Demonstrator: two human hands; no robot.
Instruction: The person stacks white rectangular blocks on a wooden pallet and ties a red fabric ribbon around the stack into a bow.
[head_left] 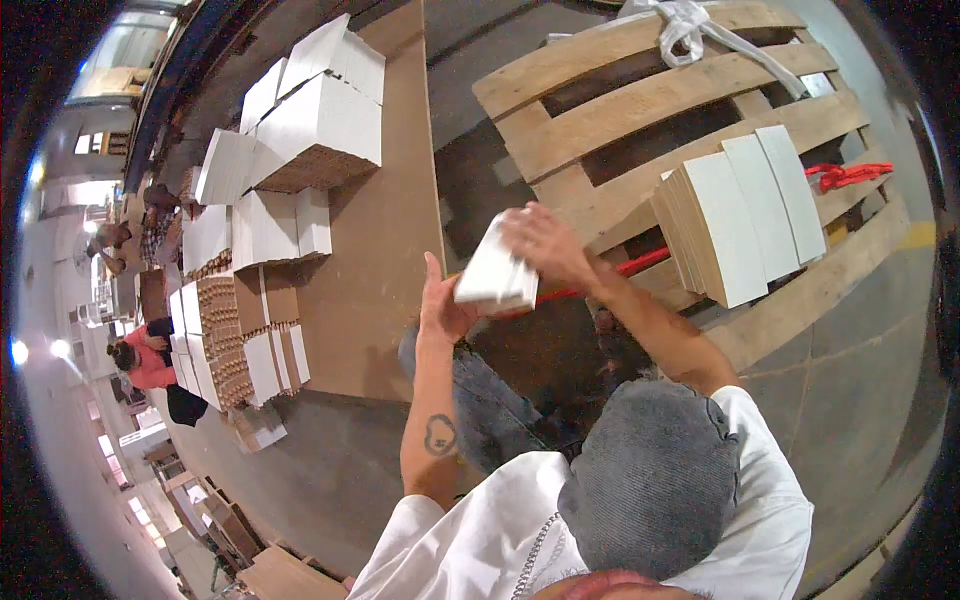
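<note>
Two hands, the left hand (440, 310) and the right hand (545, 245), meet on one small white bundle of flat cards (497, 275) held between the fingers. Right of the fingers, one wooden pallet (640, 100) carries three leaning white stacks (740, 215) and one red strap (845, 176). Left of the fingers, one brown bench (380, 220) bears many white stacks, too many to count.

White flat cartons (497, 272) held btwn left hand (440, 310) & right hand (545, 245). Stack of white flat cartons w/ brown edges (735, 215) leaning on pallet (640, 100), right. More white carton stacks (320, 110) on brown board (385, 230), left.
</note>
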